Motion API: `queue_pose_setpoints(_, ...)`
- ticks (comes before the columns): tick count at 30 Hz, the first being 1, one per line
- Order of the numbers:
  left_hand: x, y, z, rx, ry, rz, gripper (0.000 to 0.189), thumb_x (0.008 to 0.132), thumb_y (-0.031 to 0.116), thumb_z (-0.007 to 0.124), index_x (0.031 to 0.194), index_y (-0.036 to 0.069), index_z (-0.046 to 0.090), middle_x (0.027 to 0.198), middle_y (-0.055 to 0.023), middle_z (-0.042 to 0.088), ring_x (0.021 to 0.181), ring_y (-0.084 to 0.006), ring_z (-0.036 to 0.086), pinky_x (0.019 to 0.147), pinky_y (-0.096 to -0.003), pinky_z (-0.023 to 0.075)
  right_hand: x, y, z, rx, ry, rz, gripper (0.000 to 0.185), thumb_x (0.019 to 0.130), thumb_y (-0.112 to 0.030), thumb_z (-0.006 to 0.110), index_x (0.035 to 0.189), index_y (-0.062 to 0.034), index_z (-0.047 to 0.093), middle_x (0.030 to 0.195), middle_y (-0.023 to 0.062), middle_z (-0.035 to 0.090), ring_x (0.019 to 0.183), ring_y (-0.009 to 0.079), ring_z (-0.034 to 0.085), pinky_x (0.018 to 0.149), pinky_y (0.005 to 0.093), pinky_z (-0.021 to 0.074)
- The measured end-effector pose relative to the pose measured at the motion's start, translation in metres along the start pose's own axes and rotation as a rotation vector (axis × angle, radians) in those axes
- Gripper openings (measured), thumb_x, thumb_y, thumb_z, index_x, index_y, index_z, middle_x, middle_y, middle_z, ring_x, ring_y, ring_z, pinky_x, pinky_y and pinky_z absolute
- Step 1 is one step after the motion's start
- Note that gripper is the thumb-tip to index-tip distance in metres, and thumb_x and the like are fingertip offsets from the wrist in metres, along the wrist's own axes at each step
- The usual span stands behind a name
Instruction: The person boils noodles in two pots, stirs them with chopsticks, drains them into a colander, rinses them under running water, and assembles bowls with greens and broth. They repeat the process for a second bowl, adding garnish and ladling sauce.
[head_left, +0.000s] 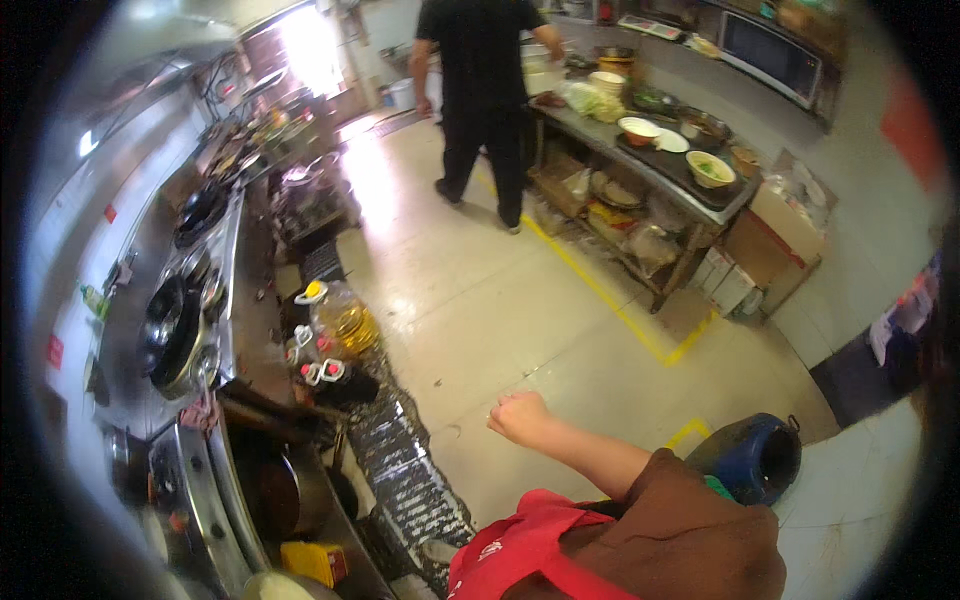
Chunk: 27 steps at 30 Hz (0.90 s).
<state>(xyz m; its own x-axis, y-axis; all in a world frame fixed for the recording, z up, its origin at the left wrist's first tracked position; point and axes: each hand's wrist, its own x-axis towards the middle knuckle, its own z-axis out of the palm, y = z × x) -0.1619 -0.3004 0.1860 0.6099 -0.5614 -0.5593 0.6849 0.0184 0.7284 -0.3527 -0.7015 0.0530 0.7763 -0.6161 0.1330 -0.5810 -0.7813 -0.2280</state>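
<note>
My right hand (519, 418) is held out over the pale tiled floor (480, 322), its fingers curled into a loose fist. I see nothing in it, though the palm side is hidden. A brown sleeve (690, 517) covers the upper arm, and a red apron (517, 547) hangs over my front. My left hand is out of view. Ahead on the left, a large oil bottle (346, 326) with a yellow cap and golden oil stands on the floor. Several bottles with red caps stand close by, among them a dark-filled one (346, 384).
A metal drain grate (409, 457) runs beside the stove counter (238, 300), which carries a black wok (169, 322). A person in black (484, 82) stands ahead. The right-hand worktable (592, 135) bears bowls, including one with greens (709, 169). A blue barrel (750, 457) lies near my right side.
</note>
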Motion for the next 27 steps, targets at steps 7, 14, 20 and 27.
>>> queue_pose_setpoints(7, 0.059, -0.023, 0.142, 0.195, -0.260, -0.186, 0.030, 0.079, 0.019, 0.066, 0.102, 0.007, 0.051, 0.078, -0.0080, 0.056, 0.066, -0.0231, 0.058, 0.054, -0.0363, 0.0512, -0.029, 0.145, -0.084, 0.176, 0.300, 0.261, 0.017, 0.084, -0.027, 0.063, 0.080, -0.0108, 0.063, 0.075, 0.0073, 0.062, 0.073, 0.0285, 0.062, 0.062, 0.0405, 0.0491)
queue_pose_setpoints(14, 0.163, -0.046, 0.277, 0.348, -0.503, -0.392, 0.034, 0.078, 0.019, 0.068, 0.104, 0.006, 0.051, 0.079, -0.0099, 0.057, 0.067, -0.0258, 0.060, 0.055, -0.0387, 0.0524, -0.022, 0.274, -0.136, 0.168, 0.498, 0.476, 0.015, 0.081, -0.020, 0.067, 0.078, -0.0100, 0.055, 0.079, 0.0071, 0.058, 0.075, 0.0279, 0.060, 0.062, 0.0407, 0.0481)
queue_pose_setpoints(20, 0.302, -0.056, 0.431, 0.485, -0.783, -0.554, 0.037, 0.078, 0.019, 0.069, 0.106, 0.005, 0.051, 0.080, -0.0115, 0.058, 0.068, -0.0281, 0.061, 0.056, -0.0408, 0.0535, 0.006, 0.405, -0.199, -0.172, 0.516, 0.492, 0.013, 0.074, -0.010, 0.069, 0.080, -0.0101, 0.057, 0.079, 0.0066, 0.056, 0.074, 0.0277, 0.059, 0.060, 0.0378, 0.0484)
queue_pose_setpoints(27, 0.400, -0.090, 0.632, 0.415, -0.908, -0.812, 0.037, 0.069, -0.002, 0.062, 0.104, 0.001, 0.049, 0.075, -0.0126, 0.056, 0.063, -0.0270, 0.061, 0.052, -0.0388, 0.0518, 0.048, 0.562, -0.288, -0.497, 0.530, 0.387, 0.018, 0.070, -0.007, 0.067, 0.087, -0.0104, 0.061, 0.082, 0.0044, 0.056, 0.077, 0.0235, 0.057, 0.062, 0.0357, 0.0486)
